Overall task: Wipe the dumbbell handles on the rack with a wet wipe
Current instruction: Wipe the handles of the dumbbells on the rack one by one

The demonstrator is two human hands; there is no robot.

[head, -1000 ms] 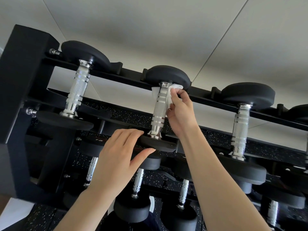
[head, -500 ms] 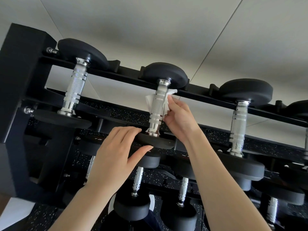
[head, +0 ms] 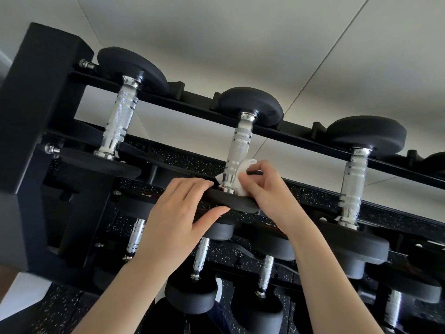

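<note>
A black dumbbell rack [head: 43, 112] fills the view, with dumbbells lying across its top rails. The middle dumbbell has a knurled chrome handle [head: 239, 148]. My right hand [head: 267, 186] holds a white wet wipe [head: 243, 177] bunched against the lower end of that handle, just above the near weight head. My left hand [head: 175, 220] rests flat on that near black head [head: 236, 204], fingers over its rim, thumb under it. Dumbbells with chrome handles sit to the left [head: 118, 119] and right [head: 352, 186] on the same tier.
Lower tiers hold more dumbbells [head: 199, 259] with chrome handles, partly hidden behind my forearms. The thick black upright of the rack stands at the left. A pale panelled wall [head: 240, 44] lies behind. Speckled black rubber flooring [head: 60, 309] shows below.
My right hand has slid the wipe down the middle handle from its far end to its near end. My left hand has stayed on the near weight head. The view has shifted slightly.
</note>
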